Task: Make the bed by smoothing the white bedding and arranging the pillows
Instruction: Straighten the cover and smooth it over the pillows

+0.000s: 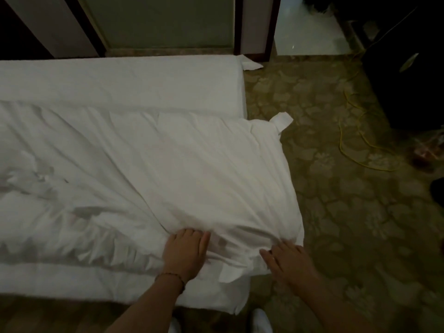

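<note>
White bedding (153, 164), rumpled, deep creases toward both hands at its near corner

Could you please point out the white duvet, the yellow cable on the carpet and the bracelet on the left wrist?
white duvet (168, 164): head view, its creased middle.
yellow cable (348, 150): head view, a bend lying on the carpet.
bracelet (171, 278): head view, the beads across the wrist.

Room's pretty dim where I'm standing. Floor is an olive-green carpet (336, 212) with a big pale floral pattern, filling the right half of the frame. A yellow cord (348, 145) snakes across it toward some dark furniture (408, 68) in the upper right. Top centre there's a greenish panel (163, 22) framed in dark wood, with a bright white tiled floor (307, 30) just right of it.
</note>
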